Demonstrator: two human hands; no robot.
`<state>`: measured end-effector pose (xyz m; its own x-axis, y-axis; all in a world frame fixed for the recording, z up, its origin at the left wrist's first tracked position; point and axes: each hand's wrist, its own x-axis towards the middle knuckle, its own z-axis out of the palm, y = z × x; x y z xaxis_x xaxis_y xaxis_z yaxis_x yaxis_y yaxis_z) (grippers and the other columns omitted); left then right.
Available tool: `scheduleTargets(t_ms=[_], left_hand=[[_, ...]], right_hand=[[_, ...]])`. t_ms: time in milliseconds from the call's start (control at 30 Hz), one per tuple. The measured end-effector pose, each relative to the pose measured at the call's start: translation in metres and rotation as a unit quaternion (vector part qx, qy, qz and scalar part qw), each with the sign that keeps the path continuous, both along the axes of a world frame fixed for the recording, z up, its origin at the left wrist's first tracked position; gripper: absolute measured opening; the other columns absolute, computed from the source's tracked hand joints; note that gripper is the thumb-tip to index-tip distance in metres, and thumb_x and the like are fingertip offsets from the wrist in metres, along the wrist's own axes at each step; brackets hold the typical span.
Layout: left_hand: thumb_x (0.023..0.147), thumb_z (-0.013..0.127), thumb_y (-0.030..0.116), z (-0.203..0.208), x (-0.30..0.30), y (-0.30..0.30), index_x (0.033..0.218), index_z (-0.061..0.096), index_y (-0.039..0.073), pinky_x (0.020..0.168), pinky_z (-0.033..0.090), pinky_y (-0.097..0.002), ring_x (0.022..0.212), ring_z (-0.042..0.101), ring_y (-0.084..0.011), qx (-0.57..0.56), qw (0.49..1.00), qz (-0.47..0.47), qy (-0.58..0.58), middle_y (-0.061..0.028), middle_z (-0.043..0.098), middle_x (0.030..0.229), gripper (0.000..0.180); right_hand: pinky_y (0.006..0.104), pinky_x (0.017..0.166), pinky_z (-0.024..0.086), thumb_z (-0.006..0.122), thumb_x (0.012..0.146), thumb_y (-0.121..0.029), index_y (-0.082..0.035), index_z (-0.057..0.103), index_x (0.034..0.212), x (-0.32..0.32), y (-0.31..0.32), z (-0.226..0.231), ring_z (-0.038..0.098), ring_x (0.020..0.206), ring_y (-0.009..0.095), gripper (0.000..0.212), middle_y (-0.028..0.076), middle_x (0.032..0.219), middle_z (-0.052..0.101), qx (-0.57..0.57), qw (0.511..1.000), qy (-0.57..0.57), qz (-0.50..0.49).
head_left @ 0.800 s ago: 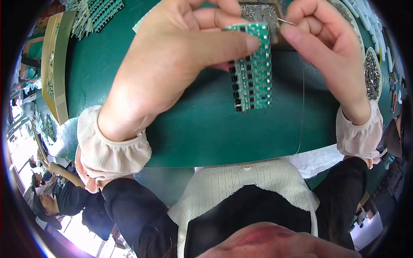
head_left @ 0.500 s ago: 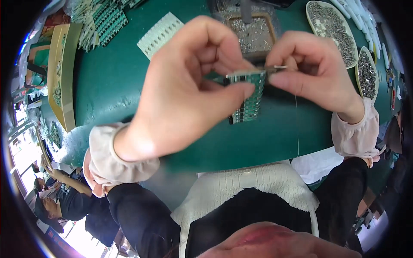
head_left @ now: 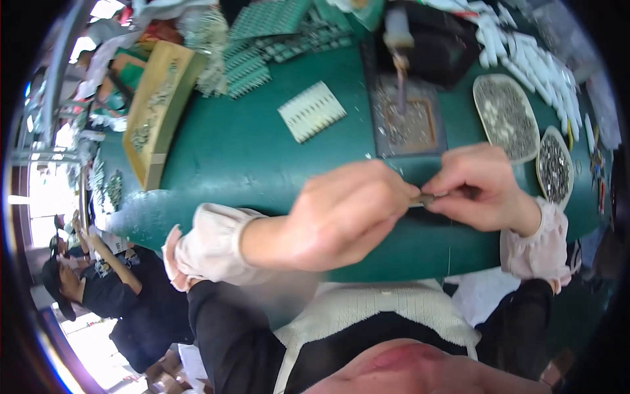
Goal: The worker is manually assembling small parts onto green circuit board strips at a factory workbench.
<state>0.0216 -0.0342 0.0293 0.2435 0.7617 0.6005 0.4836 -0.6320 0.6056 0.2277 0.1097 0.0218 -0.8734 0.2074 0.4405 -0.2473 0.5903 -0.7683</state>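
Over the front part of the green table, my left hand (head_left: 354, 213) is closed with its back turned up. The green circuit board panel seen in its grip a moment before is now almost wholly hidden behind the hand. My right hand (head_left: 482, 187) pinches between thumb and forefinger at a small dull metal piece (head_left: 426, 199), right against the left fingertips. Its exact kind is too small to tell. Just beyond the hands lies a dark, square-framed tray (head_left: 445, 134) with small metal bits in it, and a soldering-iron-like tool (head_left: 401, 85) reaches down over it.
A pale strip panel (head_left: 312, 111) lies mid-table. Green circuit boards (head_left: 269, 23) are piled at the back. A yellow box (head_left: 177, 98) stands left. Two dishes of small metal parts, one large (head_left: 505, 118), one narrow (head_left: 554, 171), sit right, near white tubes (head_left: 531, 69). Another person (head_left: 141, 308) is at left.
The view has shifted, showing more of the table's back. My left hand has turned over, so its back covers the board. Both hands remain together, fingertips meeting at the small metal piece.
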Motion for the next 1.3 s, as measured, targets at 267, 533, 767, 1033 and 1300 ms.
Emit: scheduleTargets(t_ms=[267,533,767,1033,1300], left_hand=[[0.078,0.076,-0.01,-0.014,0.004,-0.017,0.112,0.065,-0.002,0.074,0.059,-0.0361,0.093,0.07,-0.0278,0.048,0.997,0.048,0.032,-0.0211,0.063,0.127,0.037],[0.083,0.076,-0.007,0.002,-0.012,-0.037,0.122,0.062,0.006,0.085,0.059,-0.0283,0.104,0.066,-0.0126,-0.209,0.96,0.132,-0.134,-0.0056,0.06,0.123,0.044],[0.086,0.074,-0.004,-0.002,0.014,-0.025,0.122,0.06,0.007,0.085,0.054,-0.0254,0.103,0.062,-0.0108,-0.205,0.938,0.103,-0.261,-0.0019,0.057,0.111,0.041],[0.082,0.082,0.011,0.005,-0.016,-0.032,0.125,0.056,0.003,0.092,0.054,-0.0395,0.111,0.06,-0.0257,-0.024,0.983,0.182,-0.027,-0.0097,0.058,0.117,0.051],[0.077,0.078,0.018,-0.022,-0.222,-0.066,0.111,0.061,0.009,0.094,0.051,-0.044,0.104,0.063,-0.0301,-0.048,0.596,0.666,0.446,-0.0119,0.063,0.108,0.038]], right_hand=[[0.0222,0.053,0.034,0.079,0.082,-0.004,-0.005,0.067,0.088,0.01,-0.016,-0.003,0.049,0.061,0.002,0.013,-0.004,0.07,0.059,-0.194,0.97,-0.12,-0.08],[0.0204,0.05,0.032,0.08,0.082,-0.004,-0.002,0.068,0.093,0.019,0.014,-0.002,0.044,0.055,0.0,0.016,-0.009,0.062,0.052,-0.211,0.878,-0.425,-0.067],[0.021,0.051,0.032,0.081,0.078,-0.006,-0.002,0.067,0.096,0.007,-0.029,0.006,0.043,0.055,0.001,0.023,-0.008,0.061,0.05,-0.192,0.939,-0.279,-0.061],[0.0215,0.049,0.027,0.077,0.083,-0.004,-0.003,0.059,0.077,0.004,-0.046,-0.011,0.037,0.057,-0.002,0.019,-0.009,0.059,0.045,-0.276,0.92,-0.269,-0.066],[0.0182,0.054,0.03,0.073,0.087,-0.001,-0.002,0.066,0.091,0.016,-0.035,-0.012,0.039,0.061,-0.002,0.009,-0.01,0.07,0.05,-0.262,0.925,-0.269,-0.05]])
